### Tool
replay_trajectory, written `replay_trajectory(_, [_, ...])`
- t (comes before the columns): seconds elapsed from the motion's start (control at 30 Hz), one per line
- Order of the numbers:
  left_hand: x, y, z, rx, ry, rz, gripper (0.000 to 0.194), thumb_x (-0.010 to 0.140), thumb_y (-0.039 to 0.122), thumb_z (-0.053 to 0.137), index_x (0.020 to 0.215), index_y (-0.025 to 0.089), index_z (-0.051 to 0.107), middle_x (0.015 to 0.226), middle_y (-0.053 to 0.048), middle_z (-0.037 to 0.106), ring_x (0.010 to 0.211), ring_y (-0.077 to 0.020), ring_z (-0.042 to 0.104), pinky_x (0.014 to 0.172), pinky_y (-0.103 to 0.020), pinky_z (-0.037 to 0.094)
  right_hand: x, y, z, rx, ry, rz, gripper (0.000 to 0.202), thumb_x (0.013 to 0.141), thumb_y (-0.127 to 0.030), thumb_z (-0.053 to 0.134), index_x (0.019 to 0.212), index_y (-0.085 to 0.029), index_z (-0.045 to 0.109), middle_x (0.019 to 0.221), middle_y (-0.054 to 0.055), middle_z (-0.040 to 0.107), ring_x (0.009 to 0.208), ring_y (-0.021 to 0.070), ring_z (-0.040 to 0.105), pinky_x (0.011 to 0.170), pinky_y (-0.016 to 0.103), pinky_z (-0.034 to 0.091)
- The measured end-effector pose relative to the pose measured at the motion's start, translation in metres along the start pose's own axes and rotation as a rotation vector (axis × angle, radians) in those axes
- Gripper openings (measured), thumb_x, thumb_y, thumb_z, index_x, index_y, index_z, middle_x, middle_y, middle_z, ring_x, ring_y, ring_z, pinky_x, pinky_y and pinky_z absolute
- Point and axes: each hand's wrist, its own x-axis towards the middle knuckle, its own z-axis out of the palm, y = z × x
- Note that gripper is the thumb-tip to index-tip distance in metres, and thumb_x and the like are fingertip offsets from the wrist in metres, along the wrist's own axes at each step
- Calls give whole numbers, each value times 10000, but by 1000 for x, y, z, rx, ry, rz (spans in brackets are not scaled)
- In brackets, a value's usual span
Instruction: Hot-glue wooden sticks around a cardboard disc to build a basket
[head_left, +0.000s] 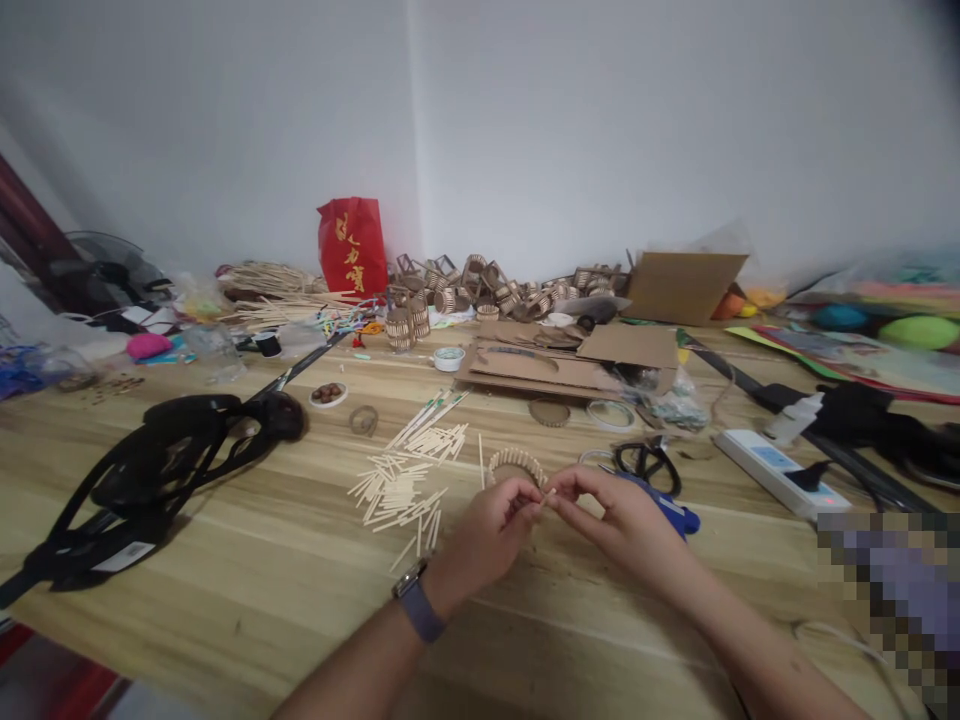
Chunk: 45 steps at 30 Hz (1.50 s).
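My left hand (491, 530), with a watch on its wrist, and my right hand (611, 515) meet fingertip to fingertip over the table. Both are closed in a pinch around a small pale wooden stick (551, 493), mostly hidden by the fingers. Just beyond them stands a round cardboard piece ringed with short upright sticks (517, 458), its near side covered by my left hand. A blue tool, seemingly a glue gun (679, 515), lies partly behind my right hand. Left of my hands is a loose pile of short wooden sticks (397, 490).
Black straps (120, 490) lie on the left. A white power strip (780, 472) and a small bottle (795, 418) are on the right. Cardboard sheets (540, 375), several small stick baskets (401, 328) and a red bag (352, 248) stand toward the wall.
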Motion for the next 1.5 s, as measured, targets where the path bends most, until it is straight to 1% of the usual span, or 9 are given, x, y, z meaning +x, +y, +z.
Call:
replay_trajectory(0.07, [3, -5, -4, 92, 52, 7, 130, 900, 289, 488, 952, 202, 569, 776, 16, 623, 717, -141, 581, 657, -235, 420, 2, 7, 0, -28, -26, 31, 157, 841, -299, 488, 791, -208, 605, 727, 21, 683, 669, 163, 623, 632, 252, 473])
replay_trajectory(0.17, [8, -17, -14, 257, 238, -21, 120, 903, 262, 461, 971, 207, 543, 793, 4, 628, 737, -158, 599, 690, -267, 445, 6, 19, 5, -113, -127, 78, 159, 840, -246, 460, 791, -199, 603, 701, 25, 669, 631, 167, 598, 598, 252, 444])
replay_trajectory(0.23, [13, -27, -21, 340, 281, 12, 164, 875, 270, 514, 1015, 187, 534, 902, -40, 630, 847, -189, 607, 785, -321, 469, 9, 24, 12, -201, -182, 48, 178, 841, -206, 450, 763, -192, 609, 710, 42, 665, 645, 176, 590, 614, 261, 432])
replay_trajectory(0.3, [16, -37, -26, 404, 227, 62, 438, 779, 332, 670, 1145, 160, 503, 1123, -112, 596, 1081, -260, 555, 947, -419, 431, 10, 27, 19, -262, -201, -4, 186, 838, -176, 456, 750, -186, 620, 748, 60, 669, 693, 186, 591, 658, 272, 429])
replay_trajectory(0.4, [19, -48, -26, 431, 78, 68, 998, 565, 386, 852, 1378, 154, 321, 1393, -189, 426, 1321, -345, 367, 1084, -516, 312, 10, 30, 27, -259, -227, 1, 174, 831, -157, 470, 782, -184, 634, 790, 66, 680, 717, 186, 594, 669, 266, 421])
replay_trajectory(0.5, [21, -53, -21, 423, -29, 36, 1214, 492, 356, 897, 1459, 165, 188, 1487, -210, 305, 1389, -357, 270, 1128, -528, 247, 8, 32, 33, -229, -269, 59, 186, 831, -159, 462, 807, -183, 645, 799, 60, 689, 700, 180, 596, 636, 254, 407])
replay_trajectory(0.73, [25, -59, -16, 413, -56, 17, 1205, 539, 302, 879, 1485, 187, 141, 1514, -203, 270, 1408, -350, 236, 1146, -553, 177, 7, 35, 37, -211, -275, 128, 171, 821, -205, 467, 830, -188, 637, 755, 43, 686, 654, 172, 586, 595, 247, 381])
replay_trajectory(1.07, [25, -65, -15, 390, -47, -10, 1212, 529, 300, 883, 1484, 169, 149, 1504, -201, 293, 1393, -363, 260, 1135, -542, 203, 6, 38, 43, -226, -265, 110, 173, 837, -177, 429, 829, -184, 602, 806, 65, 684, 711, 182, 594, 646, 264, 401])
replay_trajectory(1.5, [28, -57, -14, 337, -36, -64, 1140, 507, 223, 870, 1453, 148, 237, 1440, -217, 386, 1341, -371, 337, 1107, -551, 237, 1, 44, 47, -298, -273, 84, 177, 889, -186, 379, 842, -196, 550, 785, 76, 670, 682, 187, 586, 619, 270, 391])
